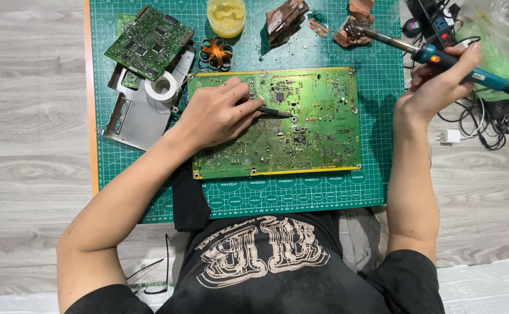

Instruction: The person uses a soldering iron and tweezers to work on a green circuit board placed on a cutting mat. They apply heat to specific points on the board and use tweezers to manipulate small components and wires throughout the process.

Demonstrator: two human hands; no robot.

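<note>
Pinching black tweezers (275, 111) against the large green circuit board (324, 125) lying flat on the cutting mat (376, 70), the left hand (217, 113) steadies itself there, while the right hand (440, 78) grips the blue soldering iron (440, 58), its tip lifted toward a brown sponge scrap (350, 32).

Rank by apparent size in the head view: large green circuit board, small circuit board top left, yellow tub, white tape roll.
1. Large green circuit board
2. Small circuit board
3. Yellow tub, partly cut off by the frame edge, so uncertain against the roll
4. White tape roll
</note>
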